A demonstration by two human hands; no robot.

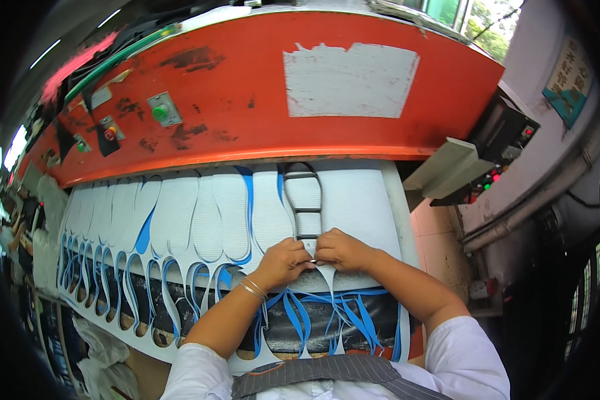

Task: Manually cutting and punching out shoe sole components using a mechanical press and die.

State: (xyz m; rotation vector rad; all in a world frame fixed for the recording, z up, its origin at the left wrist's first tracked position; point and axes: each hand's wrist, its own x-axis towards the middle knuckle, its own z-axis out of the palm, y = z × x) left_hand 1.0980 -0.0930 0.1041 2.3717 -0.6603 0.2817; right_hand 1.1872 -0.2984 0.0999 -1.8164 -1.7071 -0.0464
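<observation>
A dark metal, sole-shaped cutting die [308, 211] with several cross bars stands on a white ribbed foam sheet [357, 200]. My left hand [283, 263] pinches the left side of its near end, a bangle round the wrist. On the right side of that same end, my right hand [340, 250] is closed too. Both hands hide the near tip of the die. To its left, several sole outlines [173, 213] are cut side by side in the sheet, and a blue layer [145, 230] shows through the gaps.
A red press beam [233, 80] spans the far side, bearing a green button [160, 113] and a red one [111, 133]. Cut-out white and blue scrap strips [299, 317] hang near my body over a black surface. A dark control box [503, 130] stands at right.
</observation>
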